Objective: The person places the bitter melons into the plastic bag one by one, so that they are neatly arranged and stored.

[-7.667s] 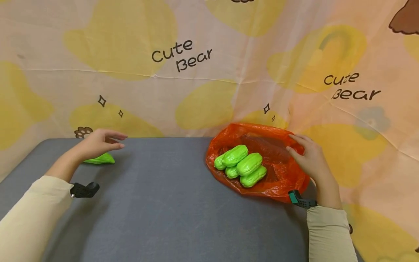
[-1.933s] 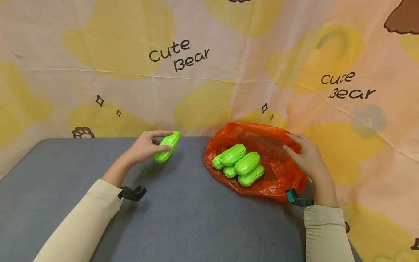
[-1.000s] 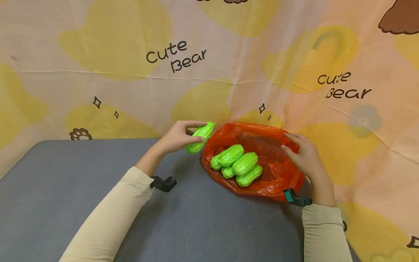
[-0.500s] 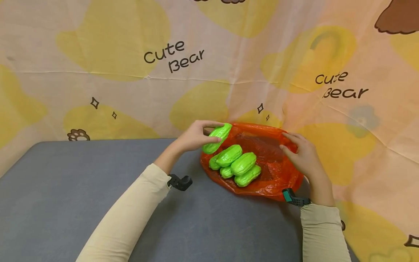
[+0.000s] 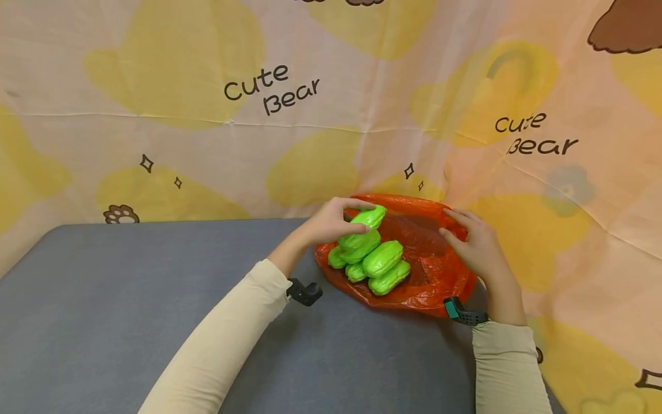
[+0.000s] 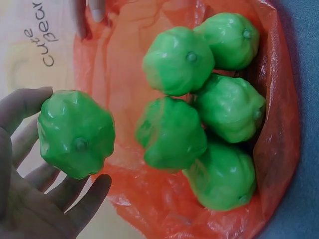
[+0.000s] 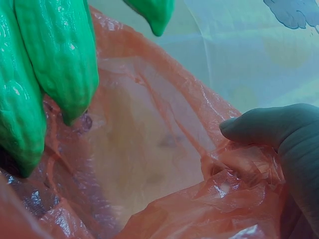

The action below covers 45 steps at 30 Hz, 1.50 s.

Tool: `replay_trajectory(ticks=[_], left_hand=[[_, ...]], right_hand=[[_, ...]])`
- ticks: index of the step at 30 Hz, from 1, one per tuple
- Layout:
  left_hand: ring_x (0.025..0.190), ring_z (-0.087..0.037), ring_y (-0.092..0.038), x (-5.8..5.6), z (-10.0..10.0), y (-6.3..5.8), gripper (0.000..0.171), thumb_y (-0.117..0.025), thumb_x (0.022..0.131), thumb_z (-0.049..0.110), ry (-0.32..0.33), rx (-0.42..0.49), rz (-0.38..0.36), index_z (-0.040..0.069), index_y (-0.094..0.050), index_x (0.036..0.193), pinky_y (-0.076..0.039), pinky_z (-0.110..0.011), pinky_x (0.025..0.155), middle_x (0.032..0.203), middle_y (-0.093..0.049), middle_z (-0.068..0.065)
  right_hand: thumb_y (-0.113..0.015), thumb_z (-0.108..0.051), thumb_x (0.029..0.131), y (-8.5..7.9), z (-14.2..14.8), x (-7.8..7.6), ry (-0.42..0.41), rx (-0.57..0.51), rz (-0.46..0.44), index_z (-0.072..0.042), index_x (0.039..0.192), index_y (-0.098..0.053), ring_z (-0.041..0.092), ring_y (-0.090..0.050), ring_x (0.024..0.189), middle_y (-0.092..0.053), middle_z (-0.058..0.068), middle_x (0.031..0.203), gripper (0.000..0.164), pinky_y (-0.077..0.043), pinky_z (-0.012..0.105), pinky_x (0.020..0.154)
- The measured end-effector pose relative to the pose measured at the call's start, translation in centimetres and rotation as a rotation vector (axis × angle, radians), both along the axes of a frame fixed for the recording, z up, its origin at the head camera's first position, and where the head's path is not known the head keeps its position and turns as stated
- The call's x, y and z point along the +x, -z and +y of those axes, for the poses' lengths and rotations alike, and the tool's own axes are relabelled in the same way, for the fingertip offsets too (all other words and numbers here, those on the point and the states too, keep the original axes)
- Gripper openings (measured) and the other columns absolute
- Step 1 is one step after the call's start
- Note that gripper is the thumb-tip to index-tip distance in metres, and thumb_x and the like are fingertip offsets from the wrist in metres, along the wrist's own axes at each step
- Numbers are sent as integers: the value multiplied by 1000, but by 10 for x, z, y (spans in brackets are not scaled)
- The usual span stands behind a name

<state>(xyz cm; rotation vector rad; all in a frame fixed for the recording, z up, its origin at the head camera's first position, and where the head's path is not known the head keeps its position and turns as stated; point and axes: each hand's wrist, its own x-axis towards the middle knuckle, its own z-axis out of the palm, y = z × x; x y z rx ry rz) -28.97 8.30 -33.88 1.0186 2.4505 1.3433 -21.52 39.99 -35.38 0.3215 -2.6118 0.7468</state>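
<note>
In the head view my left hand holds a bright green bitter melon between thumb and fingers, tilted over the open mouth of a red plastic bag. The left wrist view shows that melon end-on, fingers round it and apart from the others. Inside the bag lies a pile of several similar bitter melons, partly covered in the head view by the held one. At the bag's right side, my right hand grips the rim; its thumb presses the crumpled film in the right wrist view.
A grey tabletop stretches left and in front of the bag. Behind and to the right hangs a printed cloth backdrop with "Cute Bear" lettering, close to the bag's back edge. Dark bands sit on both wrists.
My left hand went from the table's left to the right with a bitter melon in its grip, now over the bag and slightly lower than half a second ago. The right hand stays on the rim.
</note>
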Motion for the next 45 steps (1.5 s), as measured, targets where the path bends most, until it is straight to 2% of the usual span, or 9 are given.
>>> replay_trajectory(ticks=[4, 9, 11, 13, 16, 25, 33, 41, 45], left_hand=[[49, -9, -37, -1, 6, 4, 47, -73, 91, 22, -11, -33, -10, 23, -64, 138, -39, -23, 53, 131, -65, -1], [58, -12, -42, -3, 13, 9, 48, -74, 92, 23, 1, -71, -5, 23, -64, 139, -40, -25, 61, 141, -62, 0], [75, -10, -56, -4, 16, 11, 48, -74, 92, 23, 8, -70, -8, 22, -64, 139, -46, -25, 72, 144, -61, 0], [100, -12, -63, -4, 19, 12, 48, -74, 92, 23, 13, -60, -15, 22, -64, 139, -51, -28, 86, 144, -61, 0], [133, -15, -56, -5, 22, 14, 47, -74, 92, 22, 10, -39, -28, 20, -64, 138, -49, -34, 105, 144, -62, -1], [127, -18, -62, -9, 30, 24, 38, -72, 94, 21, 11, -54, -43, 16, -69, 131, -50, -35, 105, 136, -68, -2], [123, -18, -63, -7, 30, 26, 36, -72, 94, 25, 10, -83, -25, 18, -70, 130, -52, -34, 100, 135, -68, 0], [105, -13, -63, -6, 29, 25, 35, -70, 96, 32, 18, -126, 3, 22, -70, 130, -47, -27, 81, 137, -66, 2], [104, -12, -62, -6, 28, 25, 35, -69, 97, 32, 23, -123, -5, 22, -70, 130, -45, -27, 80, 138, -66, 2]], right_hand=[[-69, -10, 95, 0, 0, 0, 0, -5, -2, 3, 139, -58, 49, -52, 128, -57, 27, 139, 47, -40, 66, 106], [-68, -11, 95, 1, 0, 0, 2, -5, -16, 3, 139, -57, 49, -51, 130, -57, 27, 140, 47, -40, 66, 106], [-68, -11, 96, 1, 0, 0, 2, -7, -21, 3, 140, -57, 49, -51, 130, -56, 27, 141, 47, -39, 66, 107], [-68, -11, 96, 0, 0, 0, 1, -9, -22, 3, 140, -57, 49, -50, 131, -56, 27, 141, 48, -39, 66, 107], [-68, -11, 96, -1, -1, -1, -1, -15, -19, 3, 140, -57, 49, -50, 131, -56, 26, 141, 47, -39, 66, 107], [-68, -12, 96, 0, 0, -1, -4, -7, -13, 4, 139, -57, 49, -52, 129, -57, 27, 140, 47, -39, 66, 107], [-68, -11, 96, 0, 0, -2, -1, -1, -8, 4, 139, -57, 49, -51, 130, -57, 26, 140, 47, -39, 66, 107], [-68, -9, 95, -1, 0, -1, -6, -13, -10, 4, 139, -57, 50, -51, 130, -57, 27, 140, 47, -39, 67, 107], [-68, -9, 95, -2, 0, -1, -7, -13, -8, 5, 139, -57, 50, -51, 129, -57, 27, 139, 48, -39, 66, 107]])
